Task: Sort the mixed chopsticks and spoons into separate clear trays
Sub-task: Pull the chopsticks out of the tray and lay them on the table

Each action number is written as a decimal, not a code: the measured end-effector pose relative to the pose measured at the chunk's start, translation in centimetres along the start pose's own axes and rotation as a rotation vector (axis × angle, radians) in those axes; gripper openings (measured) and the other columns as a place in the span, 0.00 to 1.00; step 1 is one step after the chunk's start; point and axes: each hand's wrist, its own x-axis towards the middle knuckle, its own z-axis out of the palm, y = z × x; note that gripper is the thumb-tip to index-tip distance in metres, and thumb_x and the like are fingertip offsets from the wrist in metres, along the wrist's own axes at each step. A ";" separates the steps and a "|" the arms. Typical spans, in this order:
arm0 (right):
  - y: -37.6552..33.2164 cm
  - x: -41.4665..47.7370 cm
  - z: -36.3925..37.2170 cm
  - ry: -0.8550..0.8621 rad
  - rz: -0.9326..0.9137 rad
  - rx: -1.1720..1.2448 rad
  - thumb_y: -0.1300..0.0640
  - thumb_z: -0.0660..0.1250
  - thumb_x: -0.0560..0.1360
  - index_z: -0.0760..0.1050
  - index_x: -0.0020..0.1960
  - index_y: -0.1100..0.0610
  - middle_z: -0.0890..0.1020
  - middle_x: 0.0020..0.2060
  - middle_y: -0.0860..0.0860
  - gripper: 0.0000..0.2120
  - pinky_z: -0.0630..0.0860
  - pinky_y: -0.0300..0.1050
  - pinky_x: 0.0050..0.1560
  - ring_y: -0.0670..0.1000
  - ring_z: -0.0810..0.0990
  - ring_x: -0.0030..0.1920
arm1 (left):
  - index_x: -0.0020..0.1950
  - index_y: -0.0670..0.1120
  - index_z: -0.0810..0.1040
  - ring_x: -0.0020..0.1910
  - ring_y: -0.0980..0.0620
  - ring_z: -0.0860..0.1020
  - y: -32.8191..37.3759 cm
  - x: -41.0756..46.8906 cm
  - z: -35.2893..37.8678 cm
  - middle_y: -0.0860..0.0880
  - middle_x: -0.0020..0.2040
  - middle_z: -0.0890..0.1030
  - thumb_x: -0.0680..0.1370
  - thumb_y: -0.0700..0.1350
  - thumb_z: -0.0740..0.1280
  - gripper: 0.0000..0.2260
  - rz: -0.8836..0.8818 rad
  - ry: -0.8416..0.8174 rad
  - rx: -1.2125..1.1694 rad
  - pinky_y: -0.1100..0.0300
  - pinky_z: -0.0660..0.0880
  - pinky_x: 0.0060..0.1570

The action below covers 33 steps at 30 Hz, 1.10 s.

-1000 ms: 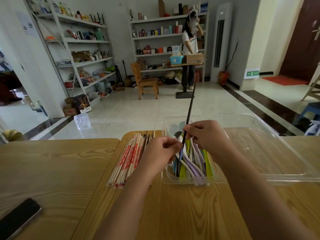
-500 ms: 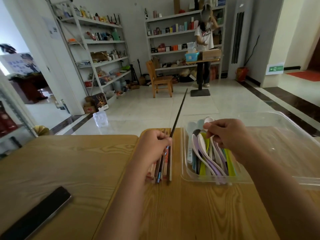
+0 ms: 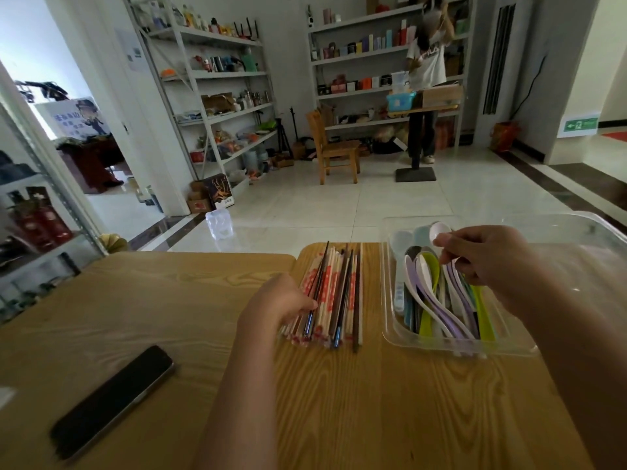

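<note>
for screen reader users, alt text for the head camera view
A person's right hand pinches a white spoon above a clear tray of coloured spoons, while the left hand touches a dark chopstick on a chopstick pile on the table.

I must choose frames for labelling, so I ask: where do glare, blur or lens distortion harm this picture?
Head view: the wide lens bows the shelves near the left edge; daylight in the left opening is washed out; pale reflections blur the far rim of the large clear tray; the phone looks slightly soft; chopsticks and spoons are readable.
</note>
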 end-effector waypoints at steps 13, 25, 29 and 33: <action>0.3 0.3 -0.6 0.003 0.013 0.000 0.54 0.69 0.77 0.82 0.41 0.62 0.82 0.41 0.66 0.12 0.68 0.44 0.31 0.52 0.68 0.30 | 0.63 0.43 0.78 0.46 0.50 0.77 0.8 -0.5 1.8 0.47 0.52 0.81 0.81 0.54 0.64 0.18 0.120 0.131 0.022 0.55 0.72 0.48; -0.5 -0.2 -2.7 0.075 0.040 -0.002 0.57 0.66 0.80 0.81 0.47 0.62 0.82 0.35 0.55 0.09 0.72 0.40 0.32 0.49 0.72 0.30 | 0.58 0.48 0.78 0.48 0.53 0.75 2.4 -1.2 1.5 0.50 0.54 0.79 0.81 0.53 0.64 0.12 0.185 0.237 -0.081 0.56 0.70 0.50; -0.6 -0.6 -4.0 0.118 0.076 -0.223 0.54 0.66 0.80 0.79 0.49 0.62 0.84 0.39 0.57 0.10 0.80 0.47 0.39 0.53 0.82 0.36 | 0.58 0.50 0.78 0.48 0.57 0.78 5.8 -3.4 1.7 0.52 0.53 0.81 0.81 0.51 0.64 0.09 0.362 0.283 -0.386 0.63 0.73 0.45; -0.3 -2.3 -2.7 0.048 0.121 -0.682 0.47 0.67 0.78 0.76 0.42 0.60 0.81 0.34 0.53 0.15 0.81 0.45 0.37 0.50 0.81 0.33 | 0.57 0.50 0.80 0.51 0.54 0.82 9.2 -5.9 3.8 0.51 0.49 0.84 0.80 0.48 0.65 0.08 0.459 0.073 -0.703 0.59 0.79 0.53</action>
